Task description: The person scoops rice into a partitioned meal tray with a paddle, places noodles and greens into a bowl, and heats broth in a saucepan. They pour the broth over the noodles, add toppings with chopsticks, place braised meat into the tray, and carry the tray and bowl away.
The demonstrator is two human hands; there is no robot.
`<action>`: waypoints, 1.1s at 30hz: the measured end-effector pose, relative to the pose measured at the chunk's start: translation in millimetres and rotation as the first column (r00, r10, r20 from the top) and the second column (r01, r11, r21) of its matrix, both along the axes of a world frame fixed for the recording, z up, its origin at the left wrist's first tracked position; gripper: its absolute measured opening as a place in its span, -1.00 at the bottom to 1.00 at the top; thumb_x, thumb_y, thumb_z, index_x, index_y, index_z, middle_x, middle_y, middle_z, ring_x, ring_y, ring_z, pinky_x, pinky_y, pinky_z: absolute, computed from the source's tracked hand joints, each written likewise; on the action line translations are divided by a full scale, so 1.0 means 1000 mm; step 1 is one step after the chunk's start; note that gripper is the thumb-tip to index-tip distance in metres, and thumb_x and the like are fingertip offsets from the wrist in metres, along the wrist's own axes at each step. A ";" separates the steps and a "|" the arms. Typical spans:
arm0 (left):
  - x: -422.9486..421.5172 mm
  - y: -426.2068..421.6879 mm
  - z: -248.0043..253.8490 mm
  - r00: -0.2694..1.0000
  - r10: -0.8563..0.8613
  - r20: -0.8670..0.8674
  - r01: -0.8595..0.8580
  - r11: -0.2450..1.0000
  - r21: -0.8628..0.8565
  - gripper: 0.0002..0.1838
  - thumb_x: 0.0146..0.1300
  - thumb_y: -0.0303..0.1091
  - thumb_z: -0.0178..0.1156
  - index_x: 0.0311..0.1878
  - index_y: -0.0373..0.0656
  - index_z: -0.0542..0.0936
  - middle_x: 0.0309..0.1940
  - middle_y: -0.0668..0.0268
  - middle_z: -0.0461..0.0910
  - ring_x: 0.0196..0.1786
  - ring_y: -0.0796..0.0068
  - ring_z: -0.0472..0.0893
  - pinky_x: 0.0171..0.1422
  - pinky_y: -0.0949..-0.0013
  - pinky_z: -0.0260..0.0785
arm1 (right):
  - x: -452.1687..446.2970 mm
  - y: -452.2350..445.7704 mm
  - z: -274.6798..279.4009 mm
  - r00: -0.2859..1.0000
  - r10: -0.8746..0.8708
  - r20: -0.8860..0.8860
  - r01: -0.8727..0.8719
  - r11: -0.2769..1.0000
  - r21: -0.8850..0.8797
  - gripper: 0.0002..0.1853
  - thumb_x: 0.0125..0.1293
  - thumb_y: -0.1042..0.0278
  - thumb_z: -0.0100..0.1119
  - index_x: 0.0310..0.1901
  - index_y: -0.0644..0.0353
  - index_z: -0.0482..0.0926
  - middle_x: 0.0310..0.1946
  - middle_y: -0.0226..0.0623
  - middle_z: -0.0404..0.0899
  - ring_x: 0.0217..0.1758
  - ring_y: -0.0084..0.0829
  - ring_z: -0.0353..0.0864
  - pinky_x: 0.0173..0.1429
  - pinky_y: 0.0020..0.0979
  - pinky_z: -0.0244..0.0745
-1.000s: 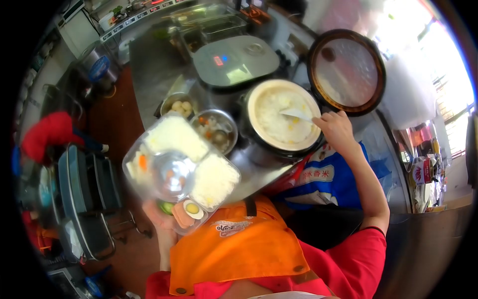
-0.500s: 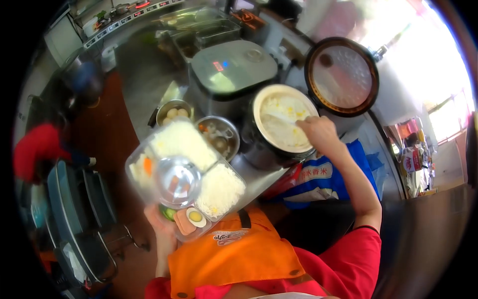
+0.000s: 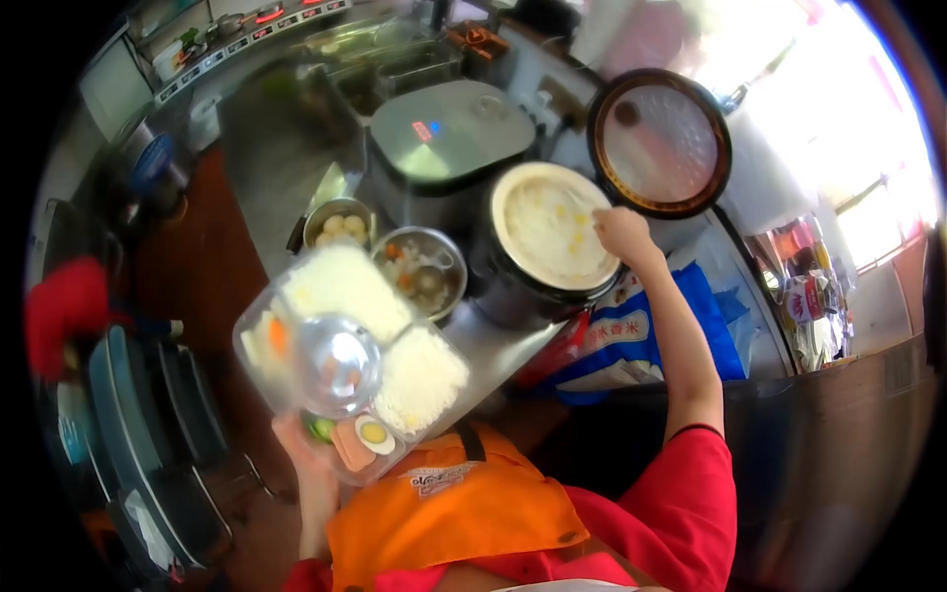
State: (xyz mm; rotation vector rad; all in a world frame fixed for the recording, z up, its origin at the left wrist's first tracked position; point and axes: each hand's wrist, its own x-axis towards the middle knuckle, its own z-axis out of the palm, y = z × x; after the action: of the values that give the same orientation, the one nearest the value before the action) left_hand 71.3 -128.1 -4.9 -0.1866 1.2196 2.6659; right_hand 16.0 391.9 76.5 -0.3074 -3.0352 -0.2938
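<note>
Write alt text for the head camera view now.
A person's left hand holds a divided clear tray with rice and half an egg; the right hand is at the rim of an open rice cooker. Two metal bowls stand nearby.

Left of the left hand [image 3: 308, 449], a metal-framed rack [image 3: 163, 424] stands on the reddish-brown floor [image 3: 202, 232]. Beyond both hands stretches a grey metal counter [image 3: 258, 163]; farther off to the left are a pale cabinet [image 3: 120, 87] and a cooktop [image 3: 258, 28] glowing red. Beyond and right of the right hand [image 3: 623, 235], harsh white light floods a barred window [image 3: 873, 222] above a pale wall [image 3: 878, 306].
</note>
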 end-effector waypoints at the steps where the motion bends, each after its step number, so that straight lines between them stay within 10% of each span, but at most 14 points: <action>1: 0.012 0.000 0.002 0.995 0.091 -0.033 -0.095 0.981 -0.168 -0.50 -0.05 -0.25 0.31 -0.02 -0.29 0.51 -0.07 0.16 0.57 -0.05 0.36 0.54 0.04 0.28 0.43 | -0.005 -0.001 -0.005 0.998 0.043 0.046 -0.046 0.998 0.052 -0.81 0.18 0.32 -0.01 -0.38 0.15 0.61 -0.41 -0.09 0.63 -0.28 -0.04 0.63 -0.20 -0.06 0.51; 6: 0.057 0.002 0.008 0.968 0.191 0.161 -0.239 0.894 0.380 -0.38 -0.01 -0.28 0.22 0.18 -0.27 0.42 0.02 0.03 0.53 0.09 0.21 0.53 0.19 0.11 0.41 | 0.032 -0.006 0.048 0.959 0.284 -0.004 -0.284 0.958 0.045 -0.77 0.26 0.27 -0.06 -0.25 0.15 0.58 -0.29 -0.09 0.63 -0.25 -0.02 0.62 -0.21 -0.07 0.49; 8: 0.075 -0.004 -0.005 0.977 0.129 0.170 -0.198 0.843 0.499 -0.18 -0.01 -0.22 0.16 0.39 -0.15 0.17 0.26 -0.06 0.33 0.28 -0.21 0.32 0.37 -0.24 0.16 | 0.071 0.031 0.090 0.966 0.194 -0.173 -0.177 0.979 0.104 -0.78 0.30 0.30 0.02 -0.11 0.14 0.59 -0.18 -0.12 0.62 -0.13 -0.06 0.60 -0.07 -0.13 0.48; 9: 0.083 -0.010 -0.012 0.988 0.102 0.118 -0.145 0.877 0.458 -0.15 -0.05 -0.09 0.20 0.38 -0.13 0.22 0.28 0.03 0.35 0.25 0.02 0.38 0.41 0.03 0.18 | 0.085 0.046 0.113 0.886 0.231 -0.402 -0.224 0.973 0.065 -0.71 0.32 0.32 0.04 0.03 0.11 0.57 -0.07 -0.12 0.60 -0.01 -0.13 0.59 0.04 -0.22 0.47; 13: 0.109 -0.024 -0.007 0.960 0.229 0.159 -0.277 0.851 0.447 -0.20 -0.03 -0.16 0.22 0.34 -0.13 0.25 0.24 0.03 0.39 0.22 0.03 0.41 0.36 0.04 0.24 | 0.050 0.215 0.160 0.871 -0.066 -0.486 0.171 0.970 0.174 -0.55 0.49 0.11 -0.21 0.24 0.20 0.36 0.15 0.00 0.44 0.21 -0.03 0.42 0.24 -0.25 0.33; 19: 0.127 -0.067 -0.009 0.950 0.286 0.122 -0.308 0.809 0.501 -0.26 0.02 -0.24 0.20 0.33 -0.09 0.25 0.20 0.03 0.43 0.20 0.01 0.44 0.30 0.05 0.33 | 0.013 0.247 0.172 0.883 0.097 -0.459 -0.041 0.990 0.132 -0.53 0.47 0.07 -0.17 0.19 0.29 0.38 0.09 0.11 0.45 0.14 0.07 0.42 0.18 -0.17 0.35; 21: 0.133 -0.072 0.004 0.950 0.299 0.093 -0.306 0.825 0.475 -0.28 0.05 -0.23 0.17 0.34 -0.09 0.24 0.21 0.02 0.41 0.22 -0.02 0.42 0.31 0.02 0.30 | 0.039 0.229 0.174 0.649 0.215 -0.730 -0.029 0.965 0.259 -0.54 0.47 0.11 -0.16 0.20 0.29 0.39 0.13 0.01 0.46 0.15 -0.06 0.46 0.22 -0.23 0.35; 23: 0.140 -0.086 0.008 0.936 0.337 0.101 -0.347 0.838 0.421 -0.28 0.07 -0.21 0.16 0.35 -0.08 0.22 0.24 0.00 0.38 0.25 -0.04 0.39 0.33 -0.03 0.27 | 0.051 0.266 0.186 0.610 -0.076 -0.789 -0.198 0.949 -0.244 -0.49 0.46 0.03 -0.16 0.18 0.31 0.41 0.11 -0.18 0.48 0.16 -0.23 0.44 0.24 -0.32 0.30; 26: 0.104 -0.140 0.001 0.946 0.320 0.054 -0.317 0.871 0.375 -0.28 0.10 -0.19 0.13 0.36 -0.07 0.19 0.28 -0.04 0.32 0.30 -0.08 0.34 0.36 -0.10 0.22 | 0.066 0.236 0.196 0.634 -0.539 -0.554 -0.106 0.649 -0.753 -0.47 0.42 -0.06 -0.13 0.14 0.25 0.48 0.08 -0.22 0.50 0.13 -0.30 0.45 0.19 -0.33 0.33; 33: -0.001 -0.284 -0.064 0.985 0.120 0.120 -0.167 0.820 0.548 -0.32 0.10 -0.20 0.13 0.34 -0.06 0.25 0.27 -0.04 0.34 0.27 -0.13 0.36 0.34 -0.12 0.25 | 0.070 -0.082 0.087 0.771 -0.407 -0.489 0.017 0.782 -0.623 -0.55 0.45 -0.07 -0.17 -0.17 0.16 0.57 -0.42 -0.48 0.43 -0.37 -0.61 0.35 -0.29 -0.52 0.29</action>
State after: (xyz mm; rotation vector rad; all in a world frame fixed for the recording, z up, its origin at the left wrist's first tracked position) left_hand 70.3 -412.2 -69.1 -0.2957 0.3699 2.9759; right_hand 86.1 310.1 163.4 -0.6602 -2.3445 0.6526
